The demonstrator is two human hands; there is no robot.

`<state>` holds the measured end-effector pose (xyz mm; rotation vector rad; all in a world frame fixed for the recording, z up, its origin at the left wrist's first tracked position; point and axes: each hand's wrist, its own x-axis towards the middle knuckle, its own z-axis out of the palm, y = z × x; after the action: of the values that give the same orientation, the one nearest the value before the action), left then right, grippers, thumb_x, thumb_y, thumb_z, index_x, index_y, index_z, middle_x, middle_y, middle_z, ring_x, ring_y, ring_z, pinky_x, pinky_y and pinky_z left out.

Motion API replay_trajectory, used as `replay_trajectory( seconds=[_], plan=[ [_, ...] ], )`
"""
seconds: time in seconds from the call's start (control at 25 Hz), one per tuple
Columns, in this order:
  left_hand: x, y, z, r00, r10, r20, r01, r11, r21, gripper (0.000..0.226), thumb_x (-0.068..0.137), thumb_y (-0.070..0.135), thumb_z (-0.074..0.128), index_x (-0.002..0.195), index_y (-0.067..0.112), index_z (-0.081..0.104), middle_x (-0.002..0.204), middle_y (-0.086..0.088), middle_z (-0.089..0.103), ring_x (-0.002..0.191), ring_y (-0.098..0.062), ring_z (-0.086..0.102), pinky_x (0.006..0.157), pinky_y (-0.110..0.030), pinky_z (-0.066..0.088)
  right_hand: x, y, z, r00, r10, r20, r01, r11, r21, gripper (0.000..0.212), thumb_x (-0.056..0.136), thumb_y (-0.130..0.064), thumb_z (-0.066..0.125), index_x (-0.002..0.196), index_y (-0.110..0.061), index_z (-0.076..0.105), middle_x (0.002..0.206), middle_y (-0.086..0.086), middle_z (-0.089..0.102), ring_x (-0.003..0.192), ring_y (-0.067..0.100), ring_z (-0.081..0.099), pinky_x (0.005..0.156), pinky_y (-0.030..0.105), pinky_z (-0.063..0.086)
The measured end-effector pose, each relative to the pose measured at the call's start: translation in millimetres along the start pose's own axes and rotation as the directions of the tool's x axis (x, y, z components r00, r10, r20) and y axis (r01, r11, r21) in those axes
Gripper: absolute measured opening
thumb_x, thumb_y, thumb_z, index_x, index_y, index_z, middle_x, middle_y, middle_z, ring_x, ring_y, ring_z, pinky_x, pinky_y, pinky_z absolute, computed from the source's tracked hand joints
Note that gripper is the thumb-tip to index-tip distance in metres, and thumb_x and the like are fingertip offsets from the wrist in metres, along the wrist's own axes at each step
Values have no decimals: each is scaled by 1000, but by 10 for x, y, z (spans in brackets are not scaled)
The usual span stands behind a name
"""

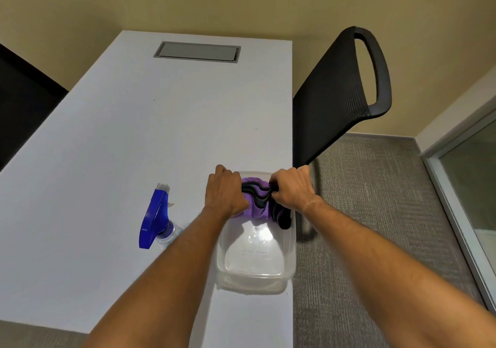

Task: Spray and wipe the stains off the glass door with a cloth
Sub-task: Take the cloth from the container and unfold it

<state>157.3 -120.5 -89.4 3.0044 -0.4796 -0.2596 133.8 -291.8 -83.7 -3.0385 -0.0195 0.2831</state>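
Note:
A clear plastic tub (291, 256) stands near the right edge of a white table (107, 159). Folded purple and dark cloths (259, 200) stand on edge in its far half. My left hand (224, 190) rests over the left side of the cloths, fingers curled on them. My right hand (291, 189) pinches the cloths from the right. A clear spray bottle (157, 217) with a blue trigger head stands on the table left of the tub. The glass door (472, 186) with a grey frame is at the far right.
A black mesh chair (341, 92) stands by the table's right edge, beyond the tub. A grey cable hatch (197, 51) is set in the table's far end. Another dark chair (24, 100) is at the left. Grey carpet (375, 200) covers the floor.

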Motion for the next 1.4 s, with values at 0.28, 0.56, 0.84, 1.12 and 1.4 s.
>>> replay_trajectory(
  seconds=[0.28, 0.56, 0.84, 1.12, 1.4],
  plan=[
    [-158, 28, -254, 999, -21, -29, 19, 997, -71, 24, 73, 31, 64, 89, 13, 63, 83, -4, 65, 90, -22, 56, 78, -36, 51, -171, 0, -128, 998, 37, -58, -26, 983, 181, 17, 85, -24, 66, 100, -24, 74, 93, -1, 74, 94, 24, 65, 90, 38, 41],
    [-527, 148, -751, 981, -87, -175, 6, 909, -417, 19, 65, 15, 65, 83, 12, 66, 76, -2, 65, 69, -21, 61, 59, -31, 52, -517, 53, -481, 988, 59, -141, 14, 885, 466, 20, 83, -16, 75, 102, -11, 76, 91, 6, 75, 81, 20, 69, 79, 33, 61],
    [-941, 221, -1313, 964, -22, -264, -113, 867, -485, 22, 68, 20, 78, 88, 14, 73, 78, 1, 69, 75, -17, 66, 65, -25, 54, -949, 235, -1060, 982, 55, -180, 49, 850, 525, 24, 73, -20, 87, 95, -13, 78, 83, -1, 74, 80, 12, 70, 79, 30, 60],
    [-1332, 510, -1815, 978, 51, -202, -171, 750, -639, 27, 65, 12, 85, 89, 7, 76, 82, -8, 74, 78, -19, 69, 63, -23, 53, -1660, 606, -1587, 982, 62, -176, 51, 815, 577, 21, 70, -11, 88, 89, -12, 79, 80, 1, 76, 79, 13, 72, 76, 28, 60],
    [-1672, 1228, -2168, 970, 211, -124, -238, 698, -675, 22, 68, 9, 83, 86, 2, 74, 83, -11, 73, 82, -23, 68, 74, -36, 60, -2396, 1052, -1770, 973, 166, -162, -40, 808, 587, 19, 73, -7, 84, 91, -8, 78, 85, 7, 76, 83, 18, 73, 82, 39, 61]
  ],
)
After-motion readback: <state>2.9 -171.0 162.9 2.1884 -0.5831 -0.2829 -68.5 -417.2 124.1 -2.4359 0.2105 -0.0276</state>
